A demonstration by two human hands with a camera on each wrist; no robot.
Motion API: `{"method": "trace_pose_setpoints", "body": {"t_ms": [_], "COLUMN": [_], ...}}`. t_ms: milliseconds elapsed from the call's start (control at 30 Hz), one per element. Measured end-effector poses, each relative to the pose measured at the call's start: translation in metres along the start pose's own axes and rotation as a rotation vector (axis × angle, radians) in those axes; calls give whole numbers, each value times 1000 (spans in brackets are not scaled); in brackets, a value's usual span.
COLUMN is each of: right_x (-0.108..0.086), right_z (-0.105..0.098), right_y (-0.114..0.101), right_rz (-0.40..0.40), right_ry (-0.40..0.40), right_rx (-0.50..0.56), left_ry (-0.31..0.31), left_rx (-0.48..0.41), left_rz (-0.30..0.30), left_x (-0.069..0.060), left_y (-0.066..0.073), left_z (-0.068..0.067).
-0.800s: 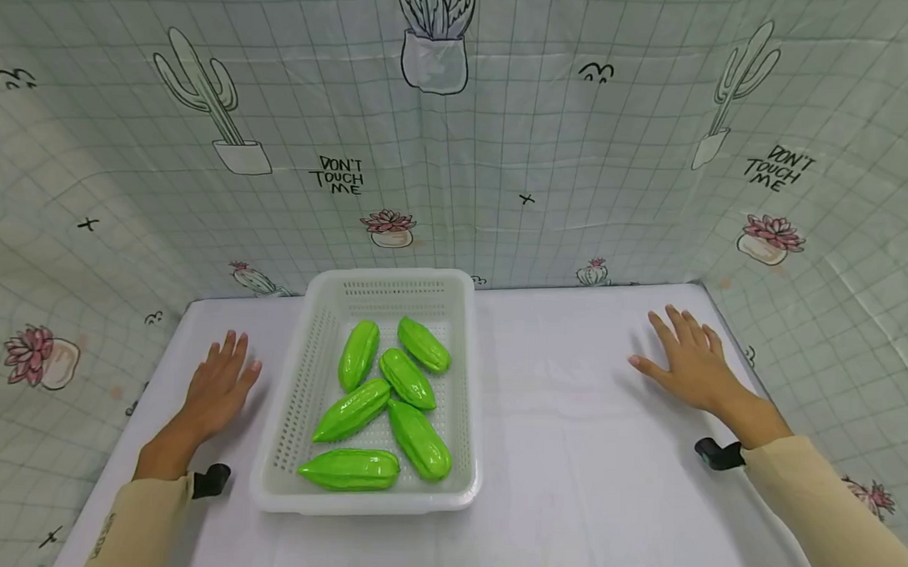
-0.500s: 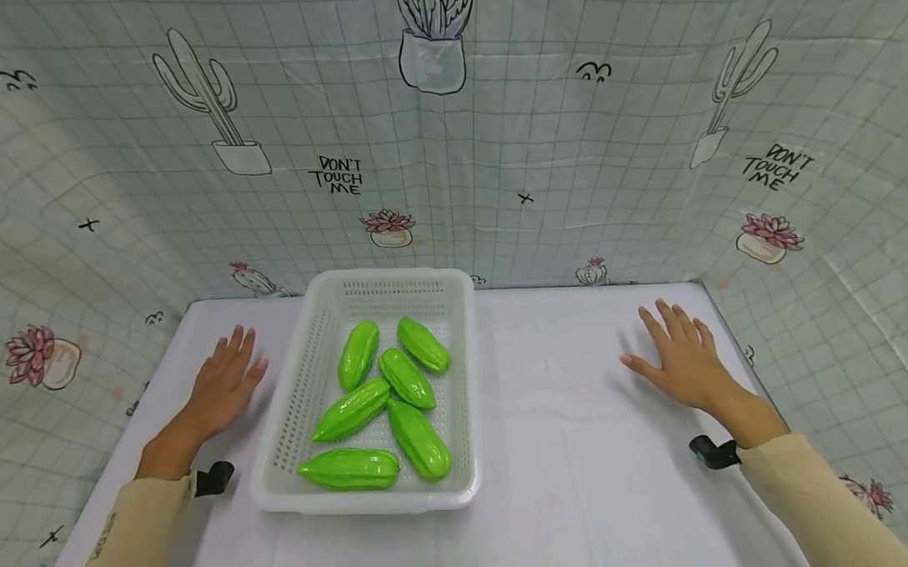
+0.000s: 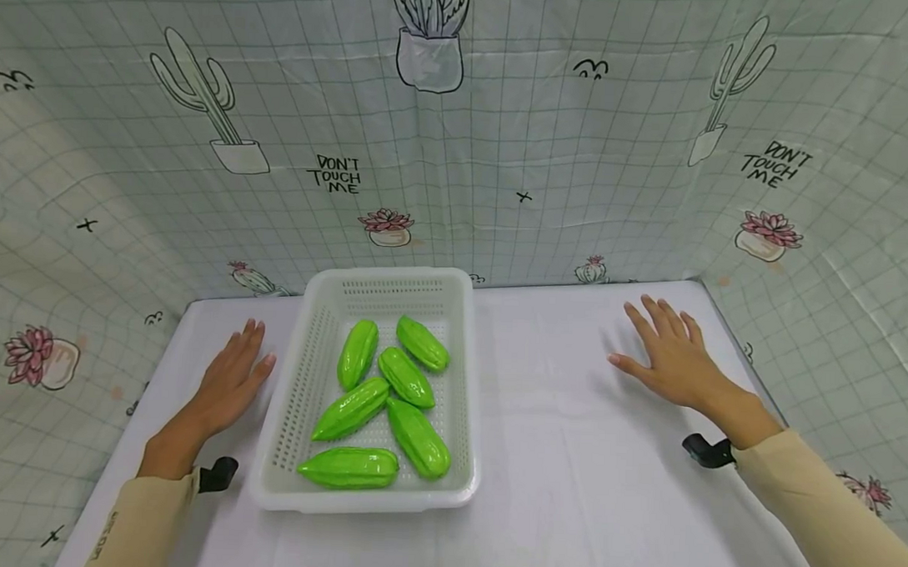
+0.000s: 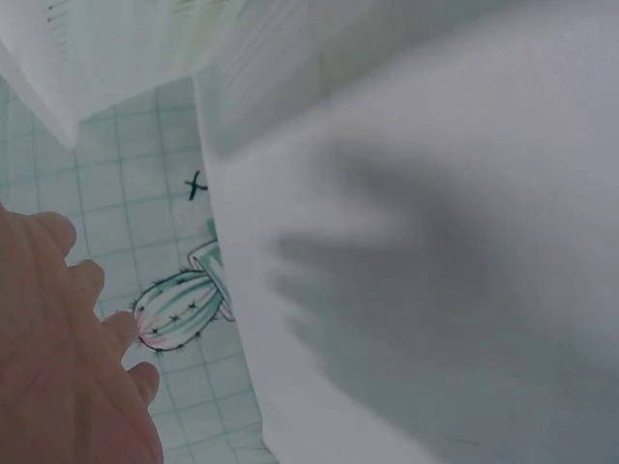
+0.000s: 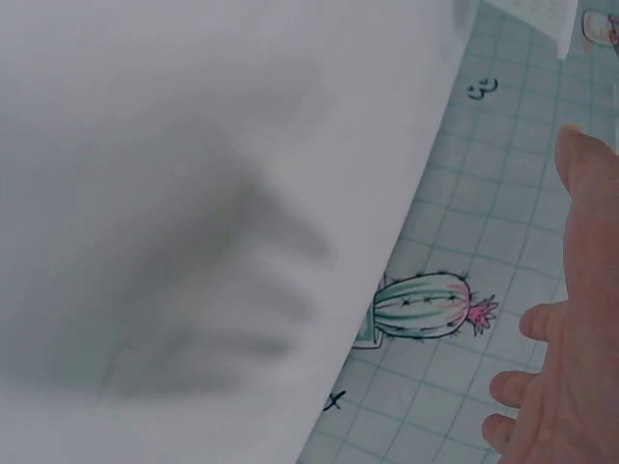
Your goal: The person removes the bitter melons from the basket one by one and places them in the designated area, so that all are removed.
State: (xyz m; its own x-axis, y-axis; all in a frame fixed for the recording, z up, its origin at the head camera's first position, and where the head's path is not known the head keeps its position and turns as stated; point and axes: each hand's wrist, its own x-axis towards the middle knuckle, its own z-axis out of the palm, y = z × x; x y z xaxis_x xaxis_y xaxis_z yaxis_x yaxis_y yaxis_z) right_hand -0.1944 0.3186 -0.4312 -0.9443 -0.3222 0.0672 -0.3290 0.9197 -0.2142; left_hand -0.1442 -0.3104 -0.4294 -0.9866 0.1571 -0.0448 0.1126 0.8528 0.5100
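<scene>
My left hand [image 3: 227, 386] hovers over the table just left of a white plastic basket [image 3: 474, 401], its fingers extended and nothing held. In the basket lie several glossy green, ridged, tapering pieces like star fruit or okra [image 3: 348, 468]; their exact kind is unclear. Far to the right, my right hand [image 3: 675, 362] is spread above the white tabletop, holding nothing and well apart from the basket. The left wrist view has part of the left palm [image 4: 68, 358] at its edge, with a hand shadow on the cloth. Likewise, the right palm [image 5: 580, 338] shows in the right wrist view.
A white cloth covers the table [image 3: 553, 454]. Behind and on both sides hangs a checked curtain [image 3: 497, 135] printed with cacti. Each wrist carries a small black device, one at the left wrist [image 3: 218, 474] and one at the right wrist [image 3: 707, 451].
My left hand has drifted slightly right and away from me, closer to the basket. The right hand has shifted a little left and farther away. The basket and green pieces stay put.
</scene>
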Motion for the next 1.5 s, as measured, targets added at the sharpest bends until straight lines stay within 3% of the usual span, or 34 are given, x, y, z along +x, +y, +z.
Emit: {"method": "trace_pose_setpoints", "body": {"t_ms": [267,700,933,1200,1500], "right_x": [1,2,2,1,0], "right_z": [-4,-8,-10,-11,-19], "right_y": [-11,-25,-31,-37,-57], "right_rz": [-32,-99,-121,-137,-184], "right_ry": [-7,22,24,13,8], "right_rx": [-18,-40,-48,-49,-51], "left_ry": [-4,-80,-81,-70,-69], "left_rx": [-23,-217,-205,-296,-333], "left_rz": [20,4,-11,5,-27], "left_x": [0,-3,-6,-8,-11], "left_y": [6,17,28,35,36], "left_z": [-4,-11,-13,-16,-20]}}
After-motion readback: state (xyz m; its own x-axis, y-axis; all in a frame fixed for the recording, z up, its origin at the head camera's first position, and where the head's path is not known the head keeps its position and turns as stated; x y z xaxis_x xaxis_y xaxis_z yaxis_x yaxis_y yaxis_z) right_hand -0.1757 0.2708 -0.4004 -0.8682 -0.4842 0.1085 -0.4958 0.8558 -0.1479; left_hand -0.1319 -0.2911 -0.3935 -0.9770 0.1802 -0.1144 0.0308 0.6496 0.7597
